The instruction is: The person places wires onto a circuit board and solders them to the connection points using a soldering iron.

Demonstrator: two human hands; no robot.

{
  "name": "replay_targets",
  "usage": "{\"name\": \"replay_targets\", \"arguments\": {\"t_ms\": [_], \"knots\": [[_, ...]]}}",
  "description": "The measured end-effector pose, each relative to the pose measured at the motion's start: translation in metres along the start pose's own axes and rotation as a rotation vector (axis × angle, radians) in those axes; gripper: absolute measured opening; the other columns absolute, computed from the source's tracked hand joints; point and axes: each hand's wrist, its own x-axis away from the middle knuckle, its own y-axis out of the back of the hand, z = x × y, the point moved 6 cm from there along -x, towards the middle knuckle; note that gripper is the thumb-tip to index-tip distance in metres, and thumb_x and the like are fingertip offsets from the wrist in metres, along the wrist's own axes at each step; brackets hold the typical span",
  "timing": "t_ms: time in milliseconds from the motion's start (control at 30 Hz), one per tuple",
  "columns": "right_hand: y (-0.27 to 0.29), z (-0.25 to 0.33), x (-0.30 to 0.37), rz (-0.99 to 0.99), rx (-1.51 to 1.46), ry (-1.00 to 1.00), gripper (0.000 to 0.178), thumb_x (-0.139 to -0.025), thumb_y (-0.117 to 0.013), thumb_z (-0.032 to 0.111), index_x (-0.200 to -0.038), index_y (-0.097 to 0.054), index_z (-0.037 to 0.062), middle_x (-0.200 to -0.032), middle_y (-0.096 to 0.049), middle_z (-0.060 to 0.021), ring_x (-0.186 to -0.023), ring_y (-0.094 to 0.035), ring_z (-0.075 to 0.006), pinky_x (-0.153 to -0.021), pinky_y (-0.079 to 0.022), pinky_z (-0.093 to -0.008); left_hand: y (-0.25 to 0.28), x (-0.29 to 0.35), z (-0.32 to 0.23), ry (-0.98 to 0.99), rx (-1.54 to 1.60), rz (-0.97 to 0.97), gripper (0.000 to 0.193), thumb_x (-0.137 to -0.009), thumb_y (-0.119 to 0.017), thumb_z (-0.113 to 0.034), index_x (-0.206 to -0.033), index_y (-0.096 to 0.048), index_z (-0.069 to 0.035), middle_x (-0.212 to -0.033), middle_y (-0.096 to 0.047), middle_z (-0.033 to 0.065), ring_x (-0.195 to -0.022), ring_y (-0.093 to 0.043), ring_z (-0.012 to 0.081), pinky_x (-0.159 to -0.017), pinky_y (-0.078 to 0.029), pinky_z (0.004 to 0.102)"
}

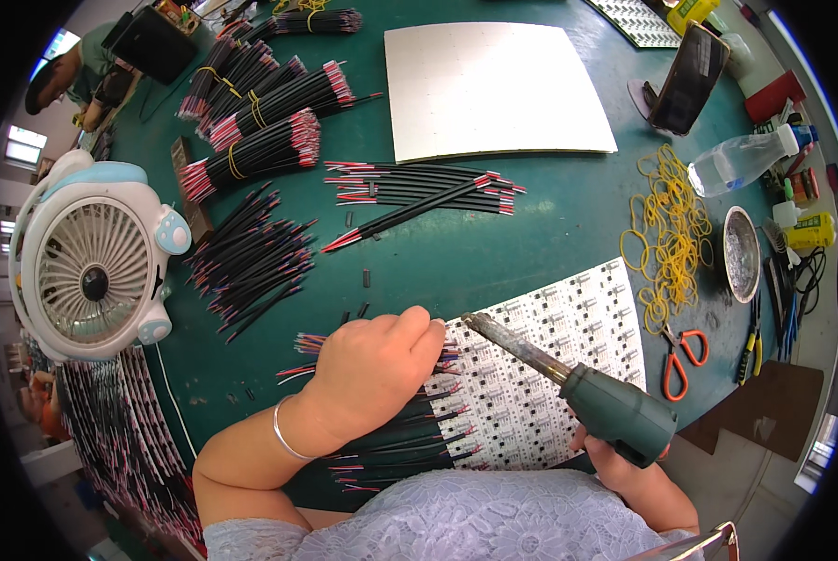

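Note:
My right hand [615, 458] grips a hot-air gun [620, 407] with a dark green body and a long, scorched metal nozzle. Its tip points up and left, close to the fingers of my left hand [377, 360]. That left hand is closed in a pinch over the left edge of a white circuit board [550, 337]; what its fingers hold is hidden. Rows of small components cover the board. Black-sleeved wires [400, 439] run out from its left edge, beneath and beside my left wrist, with thin coloured ends showing.
Bundled black wires [251, 164] and loose ones [255, 252] lie left of a white panel [494, 89]. A fan [92, 280] stands at left. Rubber bands [671, 224], scissors [681, 360], a metal bowl [742, 252], a bottle [742, 161] and a phone [688, 79] line the right.

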Motion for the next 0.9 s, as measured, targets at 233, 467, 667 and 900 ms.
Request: {"name": "replay_targets", "arguments": {"t_ms": [233,467,667,900], "knots": [[-0.005,-0.009,0.005,0.046,0.107,-0.1,0.032,-0.075,-0.07,0.011,-0.106,-0.067,0.006,-0.105,-0.069,-0.0112,-0.097,-0.065,-0.0299,-0.085,-0.051,-0.038,-0.001,0.004,0.006,-0.127,0.055,-0.124,0.025,-0.072,-0.063,-0.011,-0.097,-0.067,-0.008,-0.073,-0.048,0.0024,-0.057,-0.053,0.0169,-0.048,-0.043,0.0306],[-0.006,-0.012,0.003,0.082,0.114,-0.094,0.038,-0.071,-0.074,0.017,-0.108,-0.067,0.0084,-0.109,-0.067,-0.0097,-0.102,-0.064,-0.0286,-0.089,-0.051,-0.0373,0.002,0.001,-0.001,-0.161,-0.023,-0.079,0.025,-0.072,-0.063,-0.012,-0.097,-0.066,-0.007,-0.074,-0.049,0.0009,-0.06,-0.054,0.015,-0.049,-0.042,0.0297],[-0.007,-0.002,0.0,0.134,0.327,0.032,0.035,-0.071,-0.073,0.016,-0.104,-0.068,0.0089,-0.107,-0.067,-0.0094,-0.098,-0.064,-0.0292,-0.087,-0.051,-0.0376,0.002,0.0,-0.008,-0.134,-0.096,-0.02,0.025,-0.072,-0.063,-0.012,-0.096,-0.066,-0.006,-0.073,-0.047,0.0007,-0.061,-0.053,0.0139,-0.049,-0.043,0.0286],[0.009,-0.002,0.001,-0.108,-0.407,0.011,0.058,-0.09,-0.062,0.03,-0.132,-0.041,-0.0038,-0.111,-0.061,-0.0164,-0.06,-0.062,-0.0187,-0.051,-0.051,-0.0272,0.003,0.0,-0.01,-0.119,-0.118,0.001,0.024,-0.073,-0.063,-0.011,-0.096,-0.066,-0.006,-0.075,-0.048,0.0009,-0.061,-0.053,0.0148,-0.05,-0.044,0.0295]]}}
